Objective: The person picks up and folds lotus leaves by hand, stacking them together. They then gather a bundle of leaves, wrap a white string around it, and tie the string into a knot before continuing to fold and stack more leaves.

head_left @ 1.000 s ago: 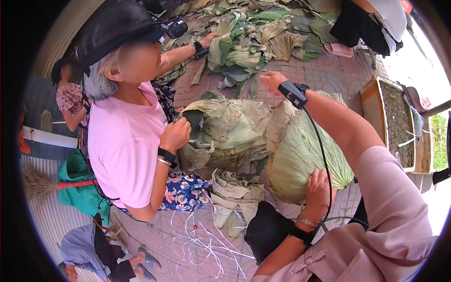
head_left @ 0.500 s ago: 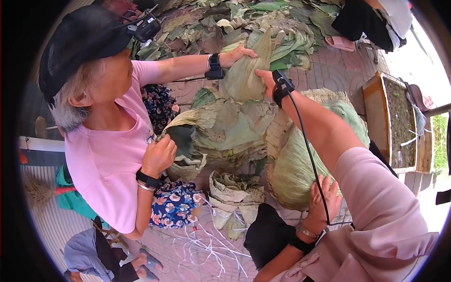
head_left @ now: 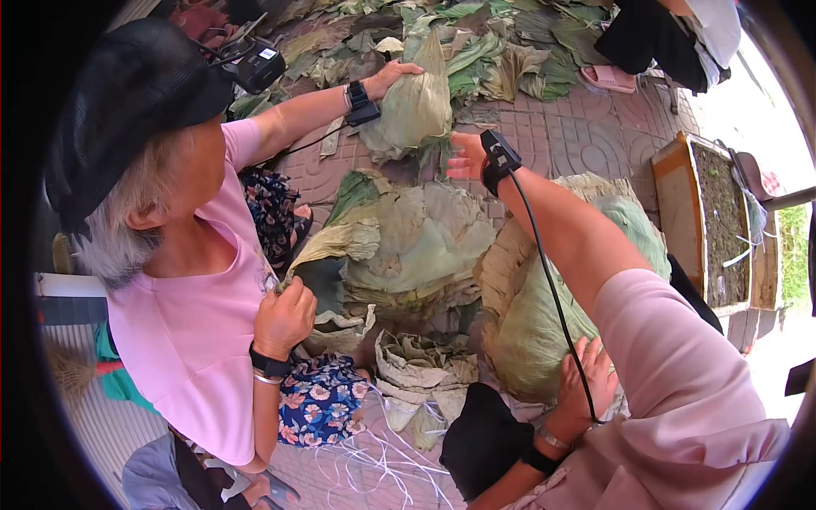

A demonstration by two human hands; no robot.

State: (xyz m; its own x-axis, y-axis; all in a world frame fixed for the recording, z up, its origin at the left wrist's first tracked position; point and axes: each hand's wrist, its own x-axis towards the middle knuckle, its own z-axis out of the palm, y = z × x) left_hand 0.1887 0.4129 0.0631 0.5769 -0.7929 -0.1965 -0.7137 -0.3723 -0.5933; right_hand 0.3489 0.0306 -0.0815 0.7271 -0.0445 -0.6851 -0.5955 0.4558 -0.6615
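My right hand (head_left: 464,158) is stretched out over the paving, fingers spread and holding nothing, just right of a folded pale green lotus leaf (head_left: 416,106). A co-worker's hand (head_left: 389,76) holds that leaf from its far side. My left hand (head_left: 583,379) lies flat with fingers apart on a large rolled leaf bundle (head_left: 531,314) at my knees. Between us lies a stack of wide dried leaves (head_left: 416,242); the co-worker's other hand (head_left: 285,319) grips its near edge.
A heap of loose green and brown leaves (head_left: 484,47) covers the paving at the back. White strings (head_left: 382,455) lie on the ground near a small leaf wad (head_left: 425,361). A wooden planter box (head_left: 710,221) stands at the right. Other people sit at the far right and lower left.
The co-worker has pulled the folded leaf up and to the left. My right hand, which touched it half a second ago, has come off it and hangs open. My left hand stays on the bundle.
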